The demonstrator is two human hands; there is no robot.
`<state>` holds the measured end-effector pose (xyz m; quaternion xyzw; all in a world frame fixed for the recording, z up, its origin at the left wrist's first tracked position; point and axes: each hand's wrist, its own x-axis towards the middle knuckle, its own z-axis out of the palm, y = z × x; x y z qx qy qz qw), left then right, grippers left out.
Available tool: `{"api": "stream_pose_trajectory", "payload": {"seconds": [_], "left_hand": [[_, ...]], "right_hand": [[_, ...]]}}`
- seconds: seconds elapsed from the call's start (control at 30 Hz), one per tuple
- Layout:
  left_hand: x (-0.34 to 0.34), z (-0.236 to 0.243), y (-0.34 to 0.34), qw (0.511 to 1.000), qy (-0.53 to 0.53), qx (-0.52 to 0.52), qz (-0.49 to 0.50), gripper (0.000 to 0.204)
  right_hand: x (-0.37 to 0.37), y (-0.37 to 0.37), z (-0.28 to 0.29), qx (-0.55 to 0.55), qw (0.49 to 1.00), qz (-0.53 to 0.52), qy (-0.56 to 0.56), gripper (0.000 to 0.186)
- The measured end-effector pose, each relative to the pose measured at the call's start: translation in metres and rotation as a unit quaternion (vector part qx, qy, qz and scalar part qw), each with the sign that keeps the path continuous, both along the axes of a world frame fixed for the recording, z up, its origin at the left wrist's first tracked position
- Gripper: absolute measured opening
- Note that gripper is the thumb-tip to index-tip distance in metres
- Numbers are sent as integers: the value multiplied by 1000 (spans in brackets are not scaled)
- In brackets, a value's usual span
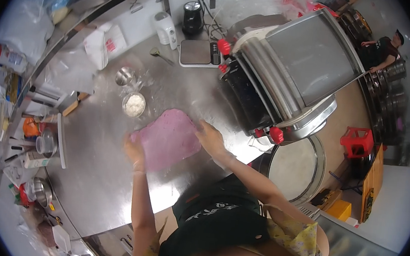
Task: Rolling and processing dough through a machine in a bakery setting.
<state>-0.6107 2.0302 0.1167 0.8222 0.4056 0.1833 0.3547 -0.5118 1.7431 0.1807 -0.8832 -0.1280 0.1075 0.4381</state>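
Note:
A flat sheet of pink-purple dough point(168, 137) lies on the floured steel worktable point(96, 177). My left hand point(135, 151) grips its near left edge. My right hand point(210, 136) rests on its right edge, fingers spread over the dough. A large steel dough roller machine point(289, 72) with red knobs stands just right of my right hand.
A small metal bowl of flour point(133, 104) and a steel cup point(124, 76) sit behind the dough. A kitchen scale point(200, 53), a white kettle point(166, 29) and a black jug point(192, 17) line the back. Cluttered shelves fill the left. Another person point(385, 49) stands far right.

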Motion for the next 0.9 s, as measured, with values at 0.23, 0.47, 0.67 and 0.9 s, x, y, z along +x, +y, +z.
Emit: {"api": "stream_pose_trajectory", "payload": {"seconds": [0.23,0.47,0.67,0.9], "left_hand": [[210,185,-149,845,-125,-457,-248,64],[316,191,-163,555,-32,-799,-228,64],[307,198,-175,810,-84,-428,-392,37],[296,203,-160,823,-184,316,-435,34]], "right_hand": [[15,-128,196,108,933,93,-330,41],[60,-238,227,115,927,-112,-340,29],[99,-258,219,82,926,-62,-363,30],[131,-248,235,-5,906,81,-416,33]]}}
